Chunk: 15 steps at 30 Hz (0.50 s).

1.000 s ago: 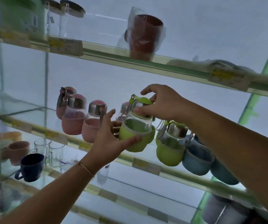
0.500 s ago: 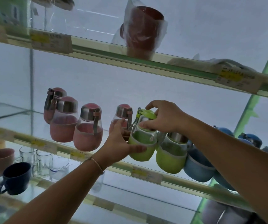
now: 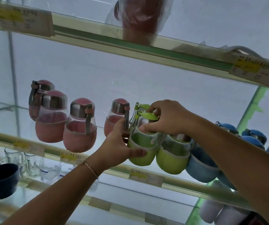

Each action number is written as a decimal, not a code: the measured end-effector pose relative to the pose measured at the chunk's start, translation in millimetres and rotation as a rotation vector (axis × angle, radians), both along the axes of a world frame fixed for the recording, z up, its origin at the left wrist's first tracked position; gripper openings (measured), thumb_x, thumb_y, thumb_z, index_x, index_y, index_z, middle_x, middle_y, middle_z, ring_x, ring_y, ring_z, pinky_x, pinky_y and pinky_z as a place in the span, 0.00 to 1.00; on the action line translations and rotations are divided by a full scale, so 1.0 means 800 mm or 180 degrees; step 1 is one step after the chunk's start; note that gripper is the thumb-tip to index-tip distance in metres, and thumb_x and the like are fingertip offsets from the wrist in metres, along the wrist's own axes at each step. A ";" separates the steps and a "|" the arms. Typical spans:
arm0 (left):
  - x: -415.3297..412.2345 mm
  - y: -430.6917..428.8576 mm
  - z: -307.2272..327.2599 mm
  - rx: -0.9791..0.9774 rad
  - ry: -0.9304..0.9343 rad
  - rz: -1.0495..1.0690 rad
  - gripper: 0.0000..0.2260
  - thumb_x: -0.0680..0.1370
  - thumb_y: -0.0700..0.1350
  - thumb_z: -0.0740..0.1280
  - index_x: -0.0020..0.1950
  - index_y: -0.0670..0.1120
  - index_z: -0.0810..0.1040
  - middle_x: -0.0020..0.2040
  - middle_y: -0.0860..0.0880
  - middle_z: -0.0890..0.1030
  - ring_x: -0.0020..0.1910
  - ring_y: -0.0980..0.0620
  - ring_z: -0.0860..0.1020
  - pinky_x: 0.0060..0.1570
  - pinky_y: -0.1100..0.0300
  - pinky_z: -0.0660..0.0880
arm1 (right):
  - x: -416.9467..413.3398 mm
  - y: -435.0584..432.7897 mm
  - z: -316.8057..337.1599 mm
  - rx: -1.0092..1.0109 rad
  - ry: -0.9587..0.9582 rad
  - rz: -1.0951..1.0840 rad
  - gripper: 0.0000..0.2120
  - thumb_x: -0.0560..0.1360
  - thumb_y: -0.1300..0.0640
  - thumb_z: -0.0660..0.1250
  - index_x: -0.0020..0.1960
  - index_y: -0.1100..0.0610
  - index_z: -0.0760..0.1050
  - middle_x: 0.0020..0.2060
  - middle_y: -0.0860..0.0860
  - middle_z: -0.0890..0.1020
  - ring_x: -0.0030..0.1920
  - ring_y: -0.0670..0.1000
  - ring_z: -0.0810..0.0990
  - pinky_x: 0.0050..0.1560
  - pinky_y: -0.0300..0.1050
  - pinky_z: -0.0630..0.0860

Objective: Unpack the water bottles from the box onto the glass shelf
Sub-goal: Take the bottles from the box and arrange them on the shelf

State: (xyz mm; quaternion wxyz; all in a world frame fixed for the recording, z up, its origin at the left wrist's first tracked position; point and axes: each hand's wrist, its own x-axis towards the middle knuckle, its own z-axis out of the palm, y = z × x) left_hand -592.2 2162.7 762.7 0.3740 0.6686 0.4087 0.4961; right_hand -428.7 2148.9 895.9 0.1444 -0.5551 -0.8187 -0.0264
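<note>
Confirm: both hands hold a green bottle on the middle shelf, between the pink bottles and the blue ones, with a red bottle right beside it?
Not quite. The head view shows the neighbour is green, not red. Left hand and right hand do hold the green bottle, between pink bottles and blue ones.

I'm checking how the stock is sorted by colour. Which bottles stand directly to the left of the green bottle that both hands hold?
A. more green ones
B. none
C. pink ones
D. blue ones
C: pink bottles fill the glass shelf left of the held green bottle; the blue bottles stand to the right.

Green bottle (image 3: 141, 149) now beside its twin (image 3: 172, 157)
</note>
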 end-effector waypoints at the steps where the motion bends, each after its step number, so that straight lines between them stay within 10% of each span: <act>1: 0.000 0.000 0.000 0.0006 0.0008 -0.0002 0.42 0.61 0.46 0.83 0.65 0.63 0.61 0.56 0.53 0.80 0.53 0.53 0.81 0.46 0.60 0.81 | 0.000 0.000 0.001 -0.0014 0.0004 -0.0001 0.29 0.66 0.36 0.75 0.61 0.50 0.77 0.51 0.47 0.79 0.49 0.48 0.77 0.50 0.45 0.77; 15: 0.004 -0.006 -0.010 0.0298 0.0131 0.0300 0.40 0.60 0.53 0.82 0.64 0.60 0.63 0.55 0.58 0.78 0.49 0.59 0.79 0.45 0.60 0.81 | 0.005 0.002 -0.005 -0.0142 0.0237 0.0184 0.28 0.64 0.42 0.78 0.62 0.46 0.77 0.48 0.44 0.80 0.54 0.49 0.79 0.51 0.45 0.76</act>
